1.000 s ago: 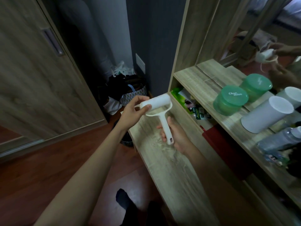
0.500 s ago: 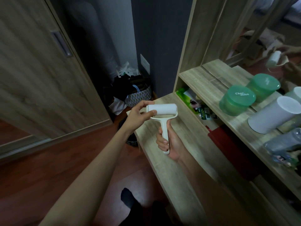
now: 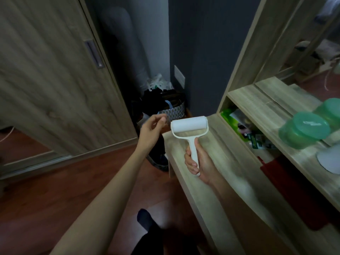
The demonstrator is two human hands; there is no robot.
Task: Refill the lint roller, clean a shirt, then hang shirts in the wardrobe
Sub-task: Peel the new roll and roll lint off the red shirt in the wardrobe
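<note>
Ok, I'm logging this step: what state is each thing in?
Roller: roll fitted, held upright.
Right hand: grips the roller's handle.
Left hand: clear of the roller, fingers loosely curled, empty.
Green tub: lid on, standing on the shelf.
Bag: full, top open.
</note>
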